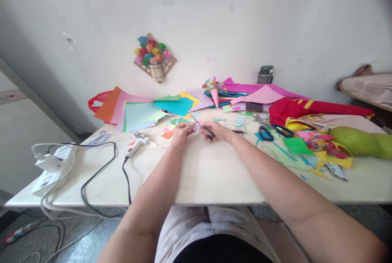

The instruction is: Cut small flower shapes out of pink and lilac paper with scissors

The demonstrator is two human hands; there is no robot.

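Head view: scissors (210, 133) in right hand (218, 131), blades beyond the grip.

On the table (214, 181), the power strip (63, 164) was set at the left, the glue gun (136, 146) to its right. Paper sheets (139, 117) were spread behind, below the wall-hung flower ornament (154, 59). Loose scissors (273, 127) were laid at the right, left of the fruit (352, 141).

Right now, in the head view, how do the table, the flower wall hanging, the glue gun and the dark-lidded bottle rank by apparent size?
1. Table
2. Flower wall hanging
3. Glue gun and bottle: too alike to rank
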